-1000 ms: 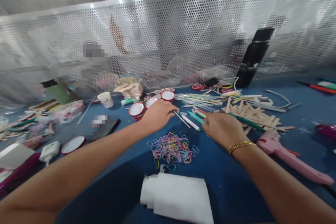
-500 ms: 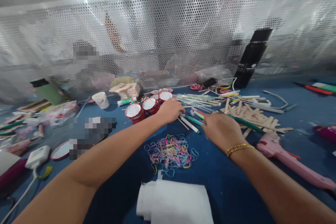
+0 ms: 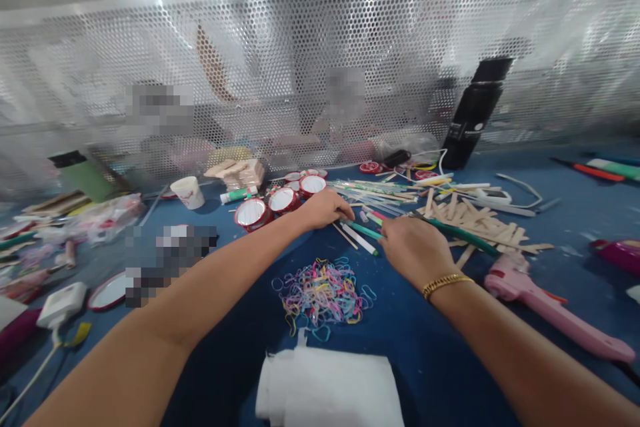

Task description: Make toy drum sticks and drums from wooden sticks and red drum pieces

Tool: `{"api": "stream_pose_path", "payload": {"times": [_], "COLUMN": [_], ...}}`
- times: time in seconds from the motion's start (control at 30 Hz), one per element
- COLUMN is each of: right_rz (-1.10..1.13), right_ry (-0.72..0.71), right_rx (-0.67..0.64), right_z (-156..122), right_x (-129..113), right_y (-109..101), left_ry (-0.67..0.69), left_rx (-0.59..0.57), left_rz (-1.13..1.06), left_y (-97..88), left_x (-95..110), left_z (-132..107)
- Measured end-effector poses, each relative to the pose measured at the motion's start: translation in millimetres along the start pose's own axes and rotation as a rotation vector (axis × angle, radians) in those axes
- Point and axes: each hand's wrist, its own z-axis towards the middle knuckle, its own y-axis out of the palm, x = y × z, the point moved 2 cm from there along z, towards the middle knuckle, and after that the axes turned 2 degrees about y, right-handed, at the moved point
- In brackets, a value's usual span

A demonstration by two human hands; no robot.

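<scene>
A teal pen (image 3: 367, 231) lies slantwise between my two hands, just above the blue table. The fingers of my left hand (image 3: 326, 209) are pinched at its far end, which they partly hide. My right hand (image 3: 417, 245), with a gold bracelet at the wrist, is closed round the near end. Just below the pen, a white marker with a green tip (image 3: 360, 239) rests on the table beside a thin wooden stick (image 3: 345, 235). A pink pen (image 3: 375, 215) shows behind my right fingers.
Colourful rubber bands (image 3: 325, 290) are heaped in front, above a white cloth roll (image 3: 330, 387). Red-rimmed tins (image 3: 251, 213) stand at left. Wooden sticks (image 3: 470, 223) and a pink glue gun (image 3: 555, 307) lie at right. A black bottle (image 3: 475, 113) leans against the perforated metal screen (image 3: 280, 73).
The view has shifted slightly, moving most things a little left. Both hands keep their places at the ends of the teal pen.
</scene>
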Motion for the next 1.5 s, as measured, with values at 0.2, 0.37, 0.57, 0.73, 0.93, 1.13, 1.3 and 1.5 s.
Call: {"api": "stream_pose_path", "payload": {"times": [0.2, 0.37, 0.57, 0.73, 0.93, 1.13, 1.3, 1.5], "right_rz": [0.001, 0.023, 0.078, 0.097, 0.092, 0.093, 0.097, 0.096], "right_ry": [0.007, 0.011, -0.019, -0.062, -0.067, -0.058, -0.059, -0.049], "right_rx": [0.011, 0.040, 0.075, 0.041, 0.025, 0.012, 0.003, 0.007], "right_z": [1.5, 0.1, -5.2, -7.4, -7.4, -7.5, -5.9, -5.8], "right_x": [-2.4, -2.4, -8.4, -16.9, -16.7, -14.9, -13.3, -15.5], "right_y": [2.8, 0.0, -2.8, -0.2, -0.7, 0.7, 1.7, 3.3], "left_ry": [0.015, 0.026, 0.051, 0.068, 0.082, 0.091, 0.077, 0.027], "left_rx": [-0.016, 0.006, -0.060, -0.111, -0.135, -0.147, -0.157, -0.166], "left_rz": [-0.041, 0.039, 0.177, 0.252, 0.295, 0.299, 0.294, 0.274], "left_y": [0.1, -12.8, -20.6, -9.1, -5.4, -6.0, -8.6, -10.7], "left_x": [-0.1, -4.9, -15.5, -17.2, -15.0, -13.0, -7.1, 6.1], "left_z": [1.0, -0.3, -4.0, -5.3, -5.2, -10.3, -12.2, -14.4]}}
